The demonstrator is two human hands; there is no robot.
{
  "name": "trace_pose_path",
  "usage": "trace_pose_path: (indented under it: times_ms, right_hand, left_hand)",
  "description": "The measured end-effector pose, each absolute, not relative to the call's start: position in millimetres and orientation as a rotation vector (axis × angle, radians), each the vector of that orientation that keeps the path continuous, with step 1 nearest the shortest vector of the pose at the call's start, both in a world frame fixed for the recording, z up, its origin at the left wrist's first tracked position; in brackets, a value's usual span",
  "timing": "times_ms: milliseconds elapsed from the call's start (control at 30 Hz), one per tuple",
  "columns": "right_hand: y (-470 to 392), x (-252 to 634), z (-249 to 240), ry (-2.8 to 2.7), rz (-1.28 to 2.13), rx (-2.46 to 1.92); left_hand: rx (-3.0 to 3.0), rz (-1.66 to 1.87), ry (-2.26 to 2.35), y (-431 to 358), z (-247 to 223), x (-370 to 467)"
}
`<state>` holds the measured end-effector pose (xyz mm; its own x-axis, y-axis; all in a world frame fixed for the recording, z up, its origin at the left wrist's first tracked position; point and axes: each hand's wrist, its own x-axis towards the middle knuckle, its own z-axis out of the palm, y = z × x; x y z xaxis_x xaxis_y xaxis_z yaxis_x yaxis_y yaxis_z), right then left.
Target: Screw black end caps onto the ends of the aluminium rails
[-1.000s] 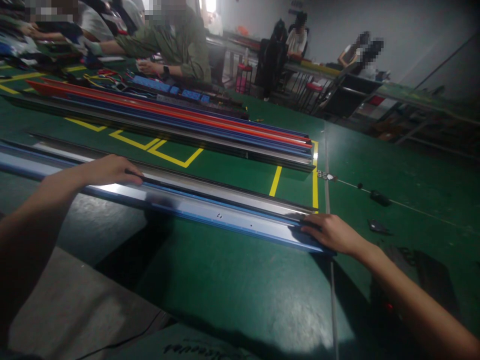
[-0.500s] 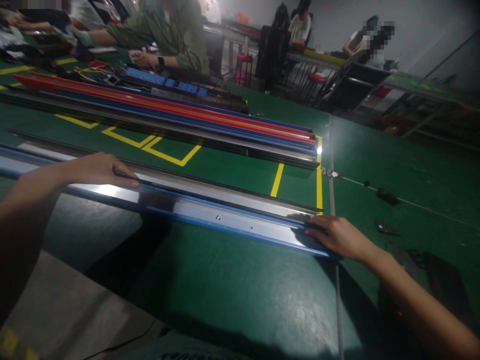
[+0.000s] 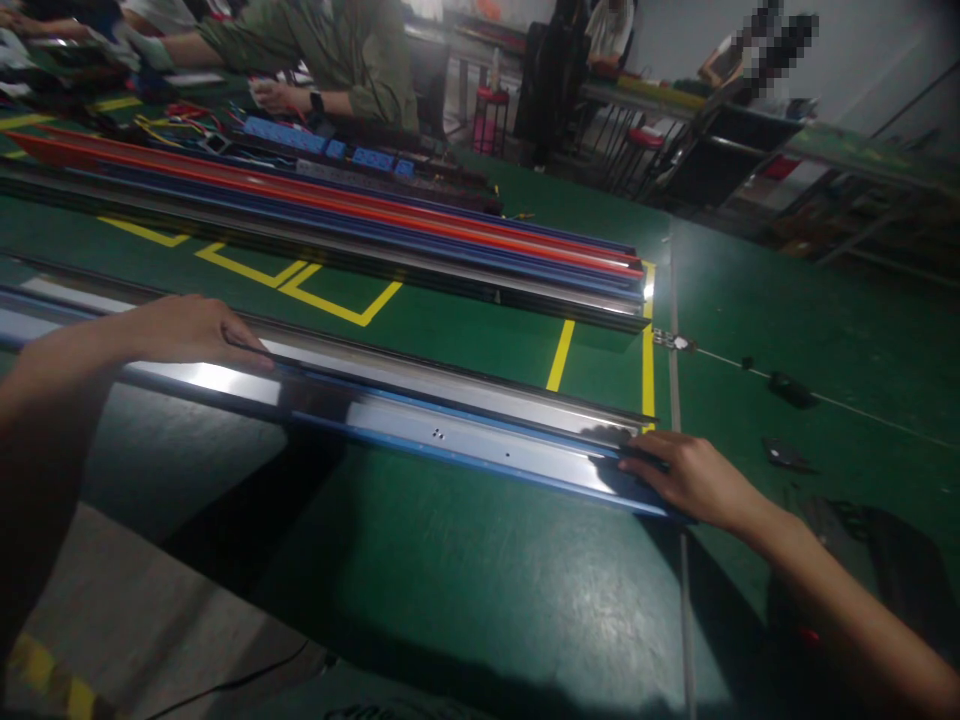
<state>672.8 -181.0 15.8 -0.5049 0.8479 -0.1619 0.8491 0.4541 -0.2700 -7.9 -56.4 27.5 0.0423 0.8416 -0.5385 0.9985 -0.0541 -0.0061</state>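
Observation:
A long metal channel with blue edges and a shiny silver inner face (image 3: 405, 428) lies across the near part of the green table. My left hand (image 3: 184, 330) is closed over the channel's far edge, with a thin dark strip showing at the fingertips. Near the right end, my right hand (image 3: 690, 475) pinches that same edge, its thumb over the inner face. Small holes show in the face between my hands. Right behind it runs a second silver profile with a dark rim (image 3: 465, 388). The undersides of my fingers are hidden.
Farther back lie red and blue long profiles (image 3: 375, 200) and a dark profile with blue blocks (image 3: 371, 160) and loose wires. Yellow tape (image 3: 559, 355) marks the green table (image 3: 480, 560). A thin rod (image 3: 735, 358) lies at right. A co-worker in a green sleeve (image 3: 300, 50) works opposite.
The view has shifted slightly, so the far profiles sit a little higher and the right end a little farther right. Both hands keep their places on the channel.

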Motion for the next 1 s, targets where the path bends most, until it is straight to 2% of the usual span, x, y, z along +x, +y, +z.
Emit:
trace_pose_path:
  times_ms: [133, 233, 400, 533, 667, 800, 1000]
  right_hand:
    - [-183, 671, 20, 2.689, -0.438, 1.567]
    - [-179, 671, 32, 2.753, -0.428, 1.537]
    - [-139, 679, 48, 2.846, -0.279, 1.601]
    - [-83, 682, 35, 2.846, 0.085, 1.7]
    - [-29, 674, 18, 2.577, 0.366, 1.785]
    - [8, 671, 9, 2.408, 0.378, 1.862]
    - [36, 682, -1, 2.298, 0.212, 1.861]
  left_hand:
    - [1.906, -0.594, 1.711, -49, 40, 4]
    - [1.938, -0.466, 1.682, -36, 57, 12]
    - [2.393, -0.198, 1.84, 17, 67, 31]
    - [2.715, -0.195, 1.839, 66, 48, 56]
    - [2.761, -0.232, 1.904, 94, 19, 69]
    - [2.695, -0.326, 1.886, 110, -4, 64]
    - [2.629, -0.421, 1.881, 128, -14, 51]
